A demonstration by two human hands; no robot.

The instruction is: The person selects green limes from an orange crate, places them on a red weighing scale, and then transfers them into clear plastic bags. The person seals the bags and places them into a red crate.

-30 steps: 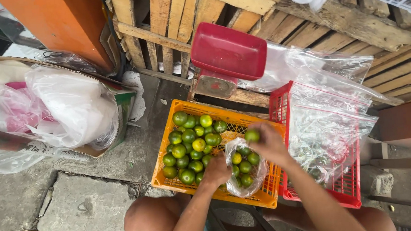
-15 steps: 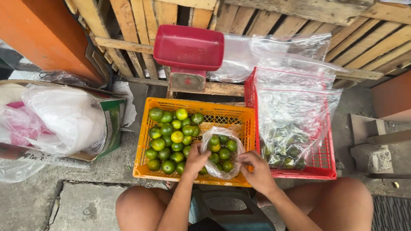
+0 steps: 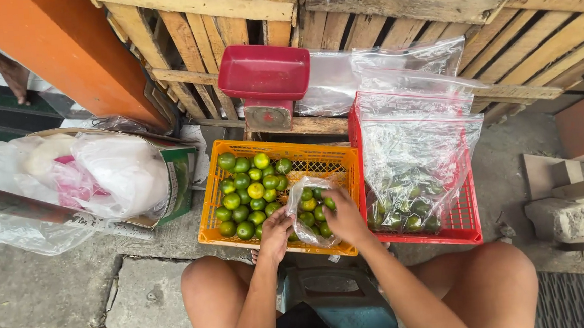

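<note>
Down on the ground (image 3: 56, 286) it's cracked grey concrete, slabs split by dark seams along the near edge. Sitting directly on it, dead centre, an orange plastic crate (image 3: 336, 161) holding loose green limes; touching its right side, a red plastic crate (image 3: 468, 221) stuffed with a clear bag. Off toward the left edge, a cardboard box (image 3: 181, 174) crammed with white and pink plastic bags, a clear bag spilling beside it. Over at the right edge, a broken concrete block (image 3: 562, 218). Along the far edge, wooden pallets (image 3: 196, 28) stand upright.
</note>
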